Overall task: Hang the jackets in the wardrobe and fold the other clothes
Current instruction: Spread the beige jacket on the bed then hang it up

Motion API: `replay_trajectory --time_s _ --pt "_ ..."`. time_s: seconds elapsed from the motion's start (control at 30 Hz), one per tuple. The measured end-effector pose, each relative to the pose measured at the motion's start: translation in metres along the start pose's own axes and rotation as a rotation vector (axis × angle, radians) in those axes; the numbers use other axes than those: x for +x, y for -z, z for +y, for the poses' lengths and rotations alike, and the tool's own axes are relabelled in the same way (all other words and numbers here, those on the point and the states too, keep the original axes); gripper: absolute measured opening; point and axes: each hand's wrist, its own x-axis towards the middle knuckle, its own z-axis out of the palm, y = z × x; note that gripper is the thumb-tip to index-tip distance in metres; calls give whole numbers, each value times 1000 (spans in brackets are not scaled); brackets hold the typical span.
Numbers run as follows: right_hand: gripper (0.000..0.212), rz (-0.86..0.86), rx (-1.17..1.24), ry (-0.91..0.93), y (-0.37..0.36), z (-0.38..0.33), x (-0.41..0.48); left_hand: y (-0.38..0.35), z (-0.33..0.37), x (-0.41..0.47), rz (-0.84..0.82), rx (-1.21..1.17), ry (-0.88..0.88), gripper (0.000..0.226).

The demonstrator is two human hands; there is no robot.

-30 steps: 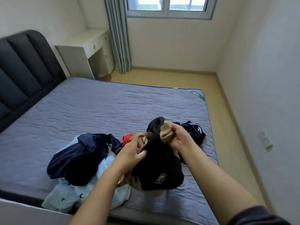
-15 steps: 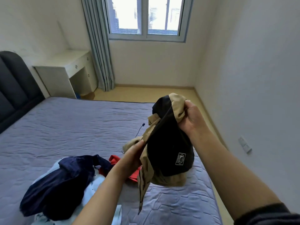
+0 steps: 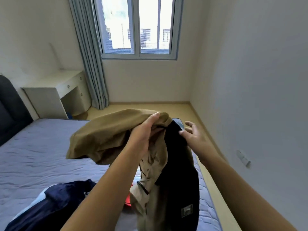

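— Left hand (image 3: 144, 133)?
— Raised over the bed (image 3: 33, 155). Fingers (image 3: 154, 116) curled tight into the tan cloth of the jacket (image 3: 106, 135), bunching it near the top edge. Clamped on it, plainly.
— And the right hand (image 3: 195, 136)?
— Just beside the left, at the jacket's black panel (image 3: 180, 164). Fingers (image 3: 189, 124) spread apart and fairly straight, with only a tip or two touching the black fabric. Gripping nothing.
— Whereabouts of the jacket, then?
— Held up in the air above the mattress, in front of both forearms. Tan part billowed out to the left, black part drooping down on the right, with a small square patch (image 3: 186, 210) low on the black side. Lower end cut off by the frame bottom, so impossible to tell whether touching the bed or not.
— Underneath?
— Heaped on the near part of the bed: a navy garment (image 3: 55, 202), a strip of pale cloth (image 3: 40, 195) at its edge, and a bit of something red (image 3: 128, 200), mostly hidden behind the jacket.
— Farther back?
— Dark padded headboard (image 3: 10, 105) at far left, white desk (image 3: 55, 90) in the corner, grey-blue curtain (image 3: 90, 55) hanging beside the window (image 3: 138, 25). Also a small wall fitting (image 3: 243, 160) low on the right-hand wall, too blurred to name.
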Motion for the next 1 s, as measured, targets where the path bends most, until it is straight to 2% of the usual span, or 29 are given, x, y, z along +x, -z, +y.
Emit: replay_trajectory --time_s 0.07,0.13,0.17,0.27,0.37,0.4,0.5,0.53,0.6,0.67,0.7,0.77,0.83,0.9,1.0 --pt "52 -160 -10 97 -2 -5 -13 -11 2 1 5 87 15 24" --pt "54 -239 -174 174 -9 -9 -22 -21 5 1 10 148 23 40" --pt "53 -213 -271 205 -13 -8 -24 -24 6 3 5 170 3 42" --pt "27 -40 -396 219 -24 -3 -17 -31 9 1 -18 267 -89 21" --pt "12 -105 -197 127 -23 -5 -13 -24 14 5 -40 421 -78 23" --pt "12 -162 -106 83 -21 -7 -13 -17 17 7 -22 515 -33 33" --pt "14 -287 201 -19 -17 -13 -18 26 17 20 24 655 266 96" --pt "13 -320 294 -34 -15 -16 -19 40 12 20 -1 706 322 105" --pt "13 -356 396 -42 -13 -22 -17 60 -6 18 -91 859 314 95" --pt "16 -381 430 -38 -10 -25 -13 70 -22 10 -72 880 168 86" --pt "17 -393 441 -34 -7 -27 -11 75 -32 3 -47 847 36 79" --pt "17 -422 463 -26 -3 -30 -9 79 -51 -9 -100 802 -158 53" --pt "16 -445 478 -26 -2 -31 -7 77 -68 -16 -246 852 -189 27" --pt "16 -454 475 -23 -3 -30 -3 69 -79 -14 -253 910 -238 33" --pt "19 -480 439 -7 -4 -35 -2 58 -82 -7 -161 868 -339 38"
